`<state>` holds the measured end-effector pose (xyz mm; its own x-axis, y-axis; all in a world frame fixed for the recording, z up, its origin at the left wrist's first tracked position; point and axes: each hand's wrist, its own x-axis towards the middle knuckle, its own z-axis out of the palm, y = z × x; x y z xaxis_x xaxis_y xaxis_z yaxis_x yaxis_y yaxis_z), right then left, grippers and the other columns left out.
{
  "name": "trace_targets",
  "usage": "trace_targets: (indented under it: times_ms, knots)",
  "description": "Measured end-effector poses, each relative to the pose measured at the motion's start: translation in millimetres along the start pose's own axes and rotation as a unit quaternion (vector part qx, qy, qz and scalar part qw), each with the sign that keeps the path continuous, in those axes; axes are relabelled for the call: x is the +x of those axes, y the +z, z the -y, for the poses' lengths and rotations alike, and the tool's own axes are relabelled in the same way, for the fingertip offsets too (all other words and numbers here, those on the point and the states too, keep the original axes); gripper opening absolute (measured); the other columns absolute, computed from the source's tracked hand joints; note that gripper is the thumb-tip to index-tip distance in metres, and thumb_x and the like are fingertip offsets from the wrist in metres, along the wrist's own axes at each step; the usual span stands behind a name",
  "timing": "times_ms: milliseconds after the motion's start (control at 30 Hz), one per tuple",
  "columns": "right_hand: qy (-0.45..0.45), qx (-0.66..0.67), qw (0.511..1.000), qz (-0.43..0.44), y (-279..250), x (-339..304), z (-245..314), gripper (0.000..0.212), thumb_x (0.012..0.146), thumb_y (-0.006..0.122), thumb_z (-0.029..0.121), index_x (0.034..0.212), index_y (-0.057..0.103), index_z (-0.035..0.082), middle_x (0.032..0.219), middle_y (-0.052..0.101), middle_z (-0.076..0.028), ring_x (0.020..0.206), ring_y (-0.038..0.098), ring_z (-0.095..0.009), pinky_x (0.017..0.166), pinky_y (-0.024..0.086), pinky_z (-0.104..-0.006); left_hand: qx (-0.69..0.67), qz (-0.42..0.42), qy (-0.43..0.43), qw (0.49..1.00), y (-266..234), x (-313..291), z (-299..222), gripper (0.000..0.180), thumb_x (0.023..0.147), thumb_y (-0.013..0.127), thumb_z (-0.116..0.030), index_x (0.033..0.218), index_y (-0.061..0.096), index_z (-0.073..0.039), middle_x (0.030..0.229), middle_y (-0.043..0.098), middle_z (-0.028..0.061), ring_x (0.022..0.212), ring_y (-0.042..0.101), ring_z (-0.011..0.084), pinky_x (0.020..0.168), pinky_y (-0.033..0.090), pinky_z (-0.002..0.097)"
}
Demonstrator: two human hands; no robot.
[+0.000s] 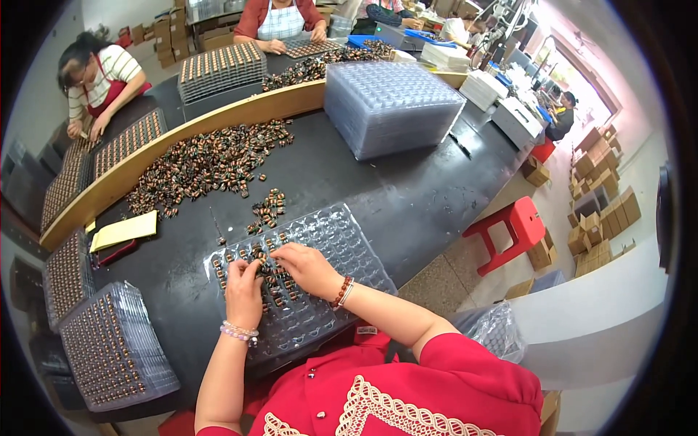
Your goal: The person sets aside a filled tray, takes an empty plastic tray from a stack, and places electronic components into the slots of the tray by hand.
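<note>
A clear plastic tray [320, 320] with rows of round pockets lies flat before me, its left part partly filled with small copper-and-black coils [280, 291]. Over its far left part my left hand [243, 294] is closed in a pinch, with a coil [260, 257] at its fingertips. My right hand [309, 269] comes in from the right, its fingers pressed together just beside the left fingertips; whatever they pinch is hidden. Just past the tray's far edge lies a little cluster of loose coils [269, 207].
Farther off, a big heap of coils [211, 163] lies against a wooden divider [196, 116]. A tall stack of clear trays [392, 109] stands at the back right. Filled trays [113, 349] and a yellow pad [125, 230] are on the left. A red stool [512, 232] stands right; co-workers sit beyond the divider.
</note>
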<state>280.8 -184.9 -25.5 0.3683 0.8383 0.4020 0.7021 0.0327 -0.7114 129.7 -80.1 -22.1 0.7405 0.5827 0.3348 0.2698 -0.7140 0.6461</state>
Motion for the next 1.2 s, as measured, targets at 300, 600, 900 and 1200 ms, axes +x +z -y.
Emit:
trace_targets:
  times_ms: [300, 600, 900, 1200]
  knots:
    - [0.104, 0.109, 0.986, 0.065, -7, -23, 21, 0.016, 0.084, 0.061, 0.008, 0.098, 0.063, 0.002, 0.093, 0.065, -0.015, 0.085, 0.064, -0.032, 0.077, 0.051, -0.038, 0.01, 0.034, -0.017, 0.999, -36, -15, 3, 0.021, 0.083, 0.056, 0.002, 0.101, 0.063, -0.004, 0.091, 0.061, 0.0153, 0.092, 0.057, 0.0338, 0.084, 0.045, 0.0417]
    - [0.098, 0.121, 0.986, 0.057, -14, -35, 26, 0.016, 0.084, 0.063, -0.003, 0.1, 0.066, -0.002, 0.093, 0.067, -0.01, 0.081, 0.069, -0.015, 0.07, 0.055, -0.0244, -0.078, -0.011, -0.087, 0.993, -65, -35, 3, 0.011, 0.084, 0.063, -0.006, 0.093, 0.068, -0.003, 0.09, 0.062, 0.0118, 0.081, 0.062, 0.0293, 0.072, 0.049, 0.0357]
    - [0.169, 0.206, 0.96, 0.084, -1, -46, 34, 0.014, 0.088, 0.06, -0.001, 0.102, 0.063, -0.004, 0.094, 0.067, -0.008, 0.085, 0.069, -0.015, 0.069, 0.057, -0.024, -0.026, 0.011, -0.099, 0.995, -60, -57, 14, 0.01, 0.076, 0.07, -0.012, 0.084, 0.069, -0.006, 0.085, 0.066, 0.0071, 0.093, 0.057, 0.026, 0.082, 0.046, 0.0367]
    - [0.171, 0.213, 0.96, 0.052, -11, -54, 31, 0.014, 0.088, 0.061, 0.0, 0.102, 0.064, -0.003, 0.092, 0.068, -0.008, 0.084, 0.069, -0.015, 0.068, 0.056, -0.0236, 0.073, -0.02, -0.07, 0.995, -31, -49, 15, 0.006, 0.074, 0.071, -0.013, 0.079, 0.068, -0.01, 0.096, 0.059, 0.0048, 0.11, 0.048, 0.0282, 0.095, 0.037, 0.0426]
